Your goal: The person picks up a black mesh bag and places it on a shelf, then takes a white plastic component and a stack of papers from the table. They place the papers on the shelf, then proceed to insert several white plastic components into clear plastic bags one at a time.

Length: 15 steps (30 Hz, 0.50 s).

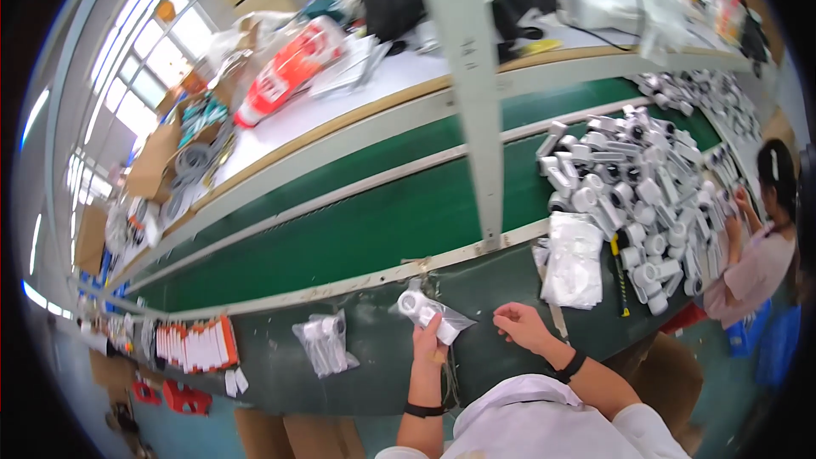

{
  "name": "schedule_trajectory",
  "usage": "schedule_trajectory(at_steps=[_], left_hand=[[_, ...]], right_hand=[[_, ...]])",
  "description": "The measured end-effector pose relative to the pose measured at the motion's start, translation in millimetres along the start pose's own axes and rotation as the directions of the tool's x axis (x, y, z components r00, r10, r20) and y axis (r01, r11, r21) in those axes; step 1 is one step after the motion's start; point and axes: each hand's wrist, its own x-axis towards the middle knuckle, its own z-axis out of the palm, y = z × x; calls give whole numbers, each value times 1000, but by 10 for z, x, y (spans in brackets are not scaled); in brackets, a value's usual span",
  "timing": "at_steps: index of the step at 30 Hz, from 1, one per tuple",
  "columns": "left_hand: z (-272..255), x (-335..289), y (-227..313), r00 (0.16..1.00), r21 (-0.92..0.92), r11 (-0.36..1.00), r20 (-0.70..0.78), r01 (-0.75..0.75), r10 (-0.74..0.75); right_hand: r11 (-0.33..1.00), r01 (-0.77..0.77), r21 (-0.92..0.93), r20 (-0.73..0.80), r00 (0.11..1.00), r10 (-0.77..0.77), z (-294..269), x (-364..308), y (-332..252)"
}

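Observation:
My left hand (427, 342) is closed around a white plastic device (416, 304) with a round, ring-like head, which sits in a clear plastic bag (454, 323). Just right of it, my right hand (520, 325) hovers over the dark green bench with fingers curled, and nothing shows in it. Another bagged white device (323, 342) lies on the bench to the left. At the right, a stack of clear plastic bags (574, 263) lies beside a large heap of similar white devices (650, 195).
A yellow-and-black tool (620, 276) lies by the heap. Orange-and-white boxes (197, 346) stand in a row at the left. Behind the bench run a green conveyor belt (374, 229), a white metal post (476, 93) and a loaded shelf. A co-worker (761, 255) sits at the far right.

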Motion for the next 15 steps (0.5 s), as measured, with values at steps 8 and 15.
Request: schedule_trajectory(at_steps=[8, 15], left_hand=[[-1409, 186, 691, 726, 810, 548, -247, -208, 641], [-1887, 181, 983, 605, 981, 155, -195, 119, 772]], right_hand=[[999, -54, -5, -141, 989, 53, -337, -251, 163], [997, -33, 68, -236, 971, 49, -567, -329, 102]])
